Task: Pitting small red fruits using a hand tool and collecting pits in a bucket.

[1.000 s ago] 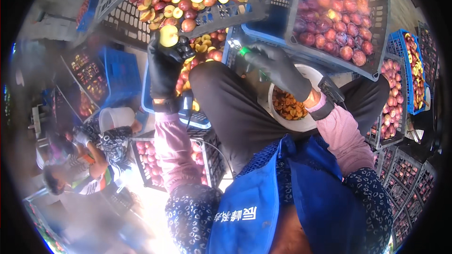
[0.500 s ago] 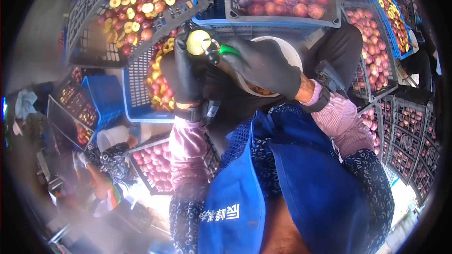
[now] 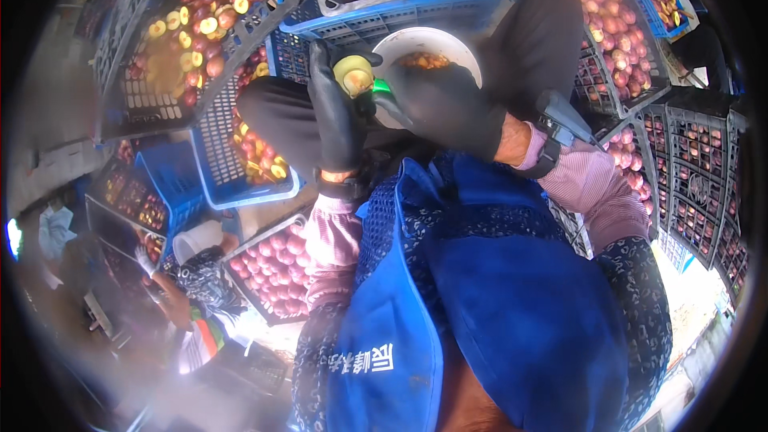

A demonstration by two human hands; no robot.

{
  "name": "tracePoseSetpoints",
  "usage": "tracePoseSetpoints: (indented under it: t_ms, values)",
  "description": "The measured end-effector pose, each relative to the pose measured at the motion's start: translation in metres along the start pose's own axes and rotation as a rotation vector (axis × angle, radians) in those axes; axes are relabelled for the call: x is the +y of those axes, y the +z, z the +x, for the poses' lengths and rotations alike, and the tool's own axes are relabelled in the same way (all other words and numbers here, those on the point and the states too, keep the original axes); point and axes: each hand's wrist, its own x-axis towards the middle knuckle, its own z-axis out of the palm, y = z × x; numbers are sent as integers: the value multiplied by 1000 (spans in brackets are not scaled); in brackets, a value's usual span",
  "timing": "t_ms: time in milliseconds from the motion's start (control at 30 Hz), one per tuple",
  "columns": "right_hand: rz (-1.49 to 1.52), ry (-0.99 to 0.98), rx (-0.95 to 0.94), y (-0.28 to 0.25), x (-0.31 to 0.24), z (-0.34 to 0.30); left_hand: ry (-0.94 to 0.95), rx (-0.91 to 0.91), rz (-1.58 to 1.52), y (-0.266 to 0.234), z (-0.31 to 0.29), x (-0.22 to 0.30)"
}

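Observation:
My left hand (image 3: 338, 116), black-gloved, is closed around a cut plum (image 3: 354, 78) with yellow-green flesh facing up. My right hand (image 3: 448, 108), also gloved, grips a fruit corer by its green handle (image 3: 382, 86), right beside the plum. The corer's metal end is hidden at the fruit now. Just beyond my right hand stands a white bucket (image 3: 474, 52) with brownish bits, which look like pits, inside. Between my knees and the left crates, a blue crate (image 3: 210, 188) holds cut plums, partly covered by my leg.
A black crate (image 3: 152, 116) of cut plums sits upper left. Ahead, a black crate (image 3: 424, 0) of whole plums rests on a blue one. More whole plums (image 3: 612, 20) fill a crate at right, near stacked black crates (image 3: 696, 184). Another person (image 3: 172, 296) works at lower left.
The view has shifted, so the crates sit higher and further left. My left fingers have turned the plum, and the corer's metal loop no longer shows. The bucket's contents are more visible.

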Motion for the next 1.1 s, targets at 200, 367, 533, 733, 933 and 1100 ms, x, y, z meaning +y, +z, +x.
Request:
tracePoseSetpoints:
  t_ms: [200,367,533,733,933,1100]
  values:
    - [-107,-46,-147,-13,-4,-19,-120,334,-403,33,-1,10]
    - [-64,-69,-186,-18,1,-33,-426,-74,-312,15,-4,8]
    - [86,37,-213,-18,1,-41,-550,-228,-205,13,-3,5]
    - [169,68,-329,-31,16,-48,-435,-298,-123,21,-7,10]
    - [98,-101,-270,-32,29,-47,-463,-423,-51,20,4,14]
    - [23,-45,-303,-24,25,-55,-583,-471,-90,22,3,20]
